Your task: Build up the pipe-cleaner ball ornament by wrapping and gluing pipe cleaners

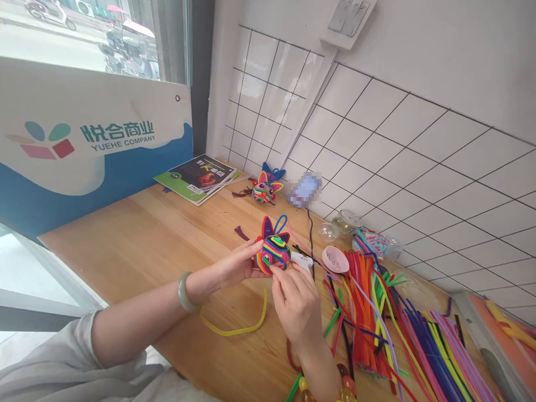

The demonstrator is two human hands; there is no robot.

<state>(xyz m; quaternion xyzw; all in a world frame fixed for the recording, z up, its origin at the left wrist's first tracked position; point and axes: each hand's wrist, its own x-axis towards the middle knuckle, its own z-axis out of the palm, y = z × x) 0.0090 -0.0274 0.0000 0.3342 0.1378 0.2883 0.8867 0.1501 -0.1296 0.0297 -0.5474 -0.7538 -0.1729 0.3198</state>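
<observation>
My left hand (237, 262) is closed around a round ornament (274, 254) wound from colourful pipe cleaners. The ornament has pointed dark ears edged in red, a blue loop on top and a dark tassel at its left. My right hand (297, 304) has its fingers pinched together against the ornament's lower front edge; what sits between the fingertips is hidden. Just behind my right fingers lies a white plastic object (302, 261), partly covered. A bent yellow pipe cleaner (234, 333) rests on the table below my hands.
Bundles of pipe cleaners (364, 312) spread across the right side of the wooden table (125, 240). A pink bowl (335, 259) holds small bits. Along the wall are a similar finished ornament (263, 190), a blurred phone (305, 190) and clear containers (349, 219). Booklets (196, 178) lie at the back left.
</observation>
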